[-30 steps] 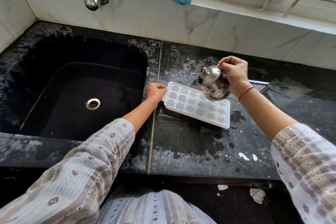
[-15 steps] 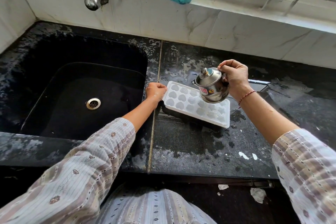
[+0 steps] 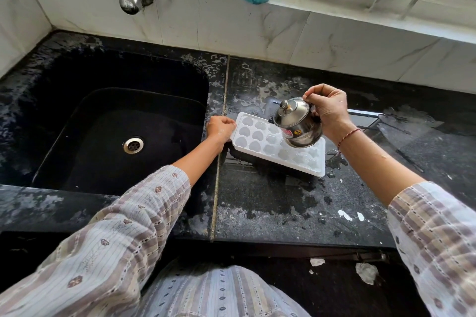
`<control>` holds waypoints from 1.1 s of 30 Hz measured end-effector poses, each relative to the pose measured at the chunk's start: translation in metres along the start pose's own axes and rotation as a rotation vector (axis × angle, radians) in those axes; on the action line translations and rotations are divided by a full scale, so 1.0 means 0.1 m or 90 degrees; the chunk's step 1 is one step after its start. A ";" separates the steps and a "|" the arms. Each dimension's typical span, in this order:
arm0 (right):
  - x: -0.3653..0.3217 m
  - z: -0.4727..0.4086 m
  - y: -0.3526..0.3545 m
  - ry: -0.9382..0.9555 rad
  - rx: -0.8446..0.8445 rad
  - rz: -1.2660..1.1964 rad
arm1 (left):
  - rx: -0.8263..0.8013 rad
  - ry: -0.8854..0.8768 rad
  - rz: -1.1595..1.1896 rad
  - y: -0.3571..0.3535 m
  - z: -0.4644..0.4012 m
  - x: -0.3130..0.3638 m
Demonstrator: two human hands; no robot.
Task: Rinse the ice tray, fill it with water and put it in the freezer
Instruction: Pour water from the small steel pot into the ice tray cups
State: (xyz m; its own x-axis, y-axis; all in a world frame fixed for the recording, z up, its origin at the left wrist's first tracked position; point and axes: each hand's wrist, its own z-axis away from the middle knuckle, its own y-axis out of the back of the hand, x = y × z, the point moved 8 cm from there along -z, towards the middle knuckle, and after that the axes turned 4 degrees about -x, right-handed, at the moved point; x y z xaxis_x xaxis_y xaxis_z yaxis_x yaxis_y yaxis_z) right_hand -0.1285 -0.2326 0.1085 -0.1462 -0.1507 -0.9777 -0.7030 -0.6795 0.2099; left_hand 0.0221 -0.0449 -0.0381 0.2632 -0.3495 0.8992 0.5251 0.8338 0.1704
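As the pour went on: the small lidded stainless-steel pot (image 3: 296, 123) had swung from the far-right end of the white plastic ice tray with heart-shaped moulds (image 3: 277, 144) toward its middle, and sat a touch lower and nearer the left end than a second before.
Meaning for the task: filling looked well under way, by my read; the right-hand cells seemed done, the left-hand ones next. Water in the cells was too clear to confirm.
Right hand (image 3: 328, 110): grip closed round the pot's far side, holding it tilted, spout side down toward the tray.
Left hand (image 3: 220, 129): fingers curled on the tray's left short edge, steadying it, just as it had been.
Tray: flat on the wet black stone bench (image 3: 270, 203), just right of the black sink (image 3: 123, 136), directly under the pot; pot and tray apart, not touching.
Risk: a brimming tray would slop when carried to the freezer, I reckoned.
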 end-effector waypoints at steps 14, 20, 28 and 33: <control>-0.07 0.04 -0.02 -0.002 -0.006 0.042 | 0.012 0.019 0.035 0.01 0.04 -0.05; -0.10 0.05 -0.02 0.000 -0.008 0.054 | 0.010 0.018 0.032 0.00 0.05 -0.04; -0.13 0.07 -0.01 0.003 -0.002 0.059 | 0.013 0.027 0.047 0.01 0.04 -0.07; -0.14 0.06 0.00 0.002 -0.003 0.068 | 0.011 0.026 0.051 0.01 0.05 -0.06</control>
State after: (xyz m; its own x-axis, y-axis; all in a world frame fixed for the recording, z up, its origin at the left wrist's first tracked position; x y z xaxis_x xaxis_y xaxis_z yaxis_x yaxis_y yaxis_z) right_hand -0.1307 -0.2255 0.1220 -0.2180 -0.2249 -0.9497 -0.6807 -0.6623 0.3131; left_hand 0.0169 -0.0402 -0.0416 0.3364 -0.2983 0.8932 0.4869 0.8670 0.1062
